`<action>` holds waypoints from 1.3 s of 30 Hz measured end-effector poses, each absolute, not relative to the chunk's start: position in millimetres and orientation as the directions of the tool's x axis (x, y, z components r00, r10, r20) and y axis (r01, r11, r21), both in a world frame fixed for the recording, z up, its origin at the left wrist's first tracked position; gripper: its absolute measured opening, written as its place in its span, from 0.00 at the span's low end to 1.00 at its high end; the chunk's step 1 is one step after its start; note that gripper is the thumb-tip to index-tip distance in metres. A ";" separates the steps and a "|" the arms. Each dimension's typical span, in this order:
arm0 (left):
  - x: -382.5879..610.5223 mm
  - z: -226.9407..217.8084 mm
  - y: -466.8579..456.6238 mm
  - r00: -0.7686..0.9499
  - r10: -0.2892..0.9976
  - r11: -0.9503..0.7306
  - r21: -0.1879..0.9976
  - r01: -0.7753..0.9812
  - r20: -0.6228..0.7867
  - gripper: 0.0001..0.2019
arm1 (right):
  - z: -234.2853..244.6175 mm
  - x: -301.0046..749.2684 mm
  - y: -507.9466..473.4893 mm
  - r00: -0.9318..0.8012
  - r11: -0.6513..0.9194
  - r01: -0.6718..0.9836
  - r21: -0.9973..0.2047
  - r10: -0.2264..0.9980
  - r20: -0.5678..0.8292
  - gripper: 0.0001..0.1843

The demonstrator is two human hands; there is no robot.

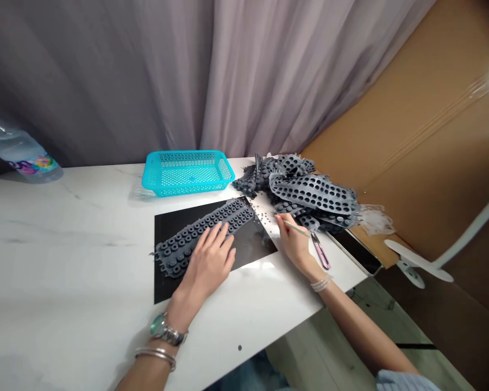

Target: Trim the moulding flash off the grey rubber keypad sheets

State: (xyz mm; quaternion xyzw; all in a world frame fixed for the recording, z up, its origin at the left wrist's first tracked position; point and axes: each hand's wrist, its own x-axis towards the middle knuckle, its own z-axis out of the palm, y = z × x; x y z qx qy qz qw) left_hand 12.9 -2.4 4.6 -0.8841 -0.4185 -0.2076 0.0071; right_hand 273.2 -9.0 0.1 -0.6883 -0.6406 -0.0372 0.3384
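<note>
- My left hand (207, 260) rests on the rubber strip (232, 214), fingers spread wide and flat, pressing down on it without gripping it
- The strip lies slantwise on the black mat (252, 244), and most of its round grey studs look in place, though my hand hides part of it
- My right hand (295, 244) is just off the right corner of the mat, fingers pinched narrow on a thin pick (297, 228), its tip pointing back toward the mat
- Loose grey bits (263, 217) lie scattered just beyond the right edge of the mat, near the tip of the pick, so I judge that a few pieces are already off
- Pink snips (321, 251) lie right of the mat, beside my right hand, and I am not touching them
- A heap of grey sheets (309, 190) sits beyond the mat to the right, some showing rows of bare holes and others studded
- Going by how things lie, one strip is on the mat, and the studded sheets in the heap look like much more work left
- A cyan basket (187, 187) stands beyond the mat to the left, and a plastic bottle (20, 149) lies farther left
</note>
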 end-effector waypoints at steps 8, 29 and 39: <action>-16.1 -0.5 35.1 0.155 0.926 -0.271 0.320 0.908 0.344 0.23 | 23.7 244.8 16.4 0.200 0.101 0.524 -0.846 0.951 0.237 0.24; -41.6 91.3 9.3 0.295 0.954 0.065 0.997 -0.051 -0.047 0.19 | 54.1 145.8 20.7 -0.346 -0.364 -0.508 -0.781 0.916 -0.202 0.23; -54.9 74.3 -5.4 0.455 0.883 0.274 0.915 -0.295 -0.117 0.32 | 110.9 142.5 29.4 -0.251 0.012 -0.510 -0.860 0.954 0.162 0.25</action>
